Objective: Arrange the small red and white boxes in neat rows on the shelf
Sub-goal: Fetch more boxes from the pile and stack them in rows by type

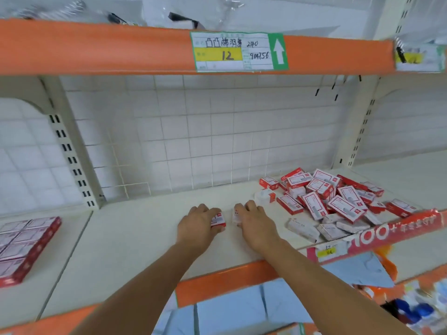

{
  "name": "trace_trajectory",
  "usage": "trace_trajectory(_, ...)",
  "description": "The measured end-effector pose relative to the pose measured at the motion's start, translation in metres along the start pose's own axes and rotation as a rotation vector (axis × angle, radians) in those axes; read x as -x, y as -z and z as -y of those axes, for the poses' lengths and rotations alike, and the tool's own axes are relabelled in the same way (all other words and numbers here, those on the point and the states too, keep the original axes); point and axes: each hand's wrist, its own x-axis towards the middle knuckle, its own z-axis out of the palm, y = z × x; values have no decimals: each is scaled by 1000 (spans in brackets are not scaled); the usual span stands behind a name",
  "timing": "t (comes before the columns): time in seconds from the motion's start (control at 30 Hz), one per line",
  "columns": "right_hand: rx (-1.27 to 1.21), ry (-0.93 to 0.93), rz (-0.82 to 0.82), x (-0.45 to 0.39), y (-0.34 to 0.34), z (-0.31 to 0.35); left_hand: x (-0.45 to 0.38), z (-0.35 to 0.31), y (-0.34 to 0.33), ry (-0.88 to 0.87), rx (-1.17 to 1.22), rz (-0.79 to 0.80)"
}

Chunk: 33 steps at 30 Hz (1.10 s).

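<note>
You have a broad stretch of bare cream shelf to the left of your hands and behind them, running back to the white wire grid at the rear; the orange front lip passes under your forearms, and a slotted upright bounds the bay on the left. To your right the room is taken up by a loose heap of small red and white boxes, lying tilted and overlapping, reaching the front edge by the red price strip. At far left, on the neighbouring shelf panel, a flat block of packed boxes sits well apart from you. Your left hand rests on the shelf with fingers curled round 1 small red and white box, the box showing at its right side. Just beside it, your right hand grips a 2nd box, whose pale end peeks out on the hand's left. The 2 held boxes lie near each other with a narrow gap between.
</note>
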Motion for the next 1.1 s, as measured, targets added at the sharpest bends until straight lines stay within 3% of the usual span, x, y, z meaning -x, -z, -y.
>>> trace_trajectory(0.5, -121, 468, 29, 33, -18, 195, 165, 116, 97, 432, -131, -176)
trace_trajectory(1.1, -248, 632, 20, 93, -49, 486, 364, 304, 228, 632, -216, -264)
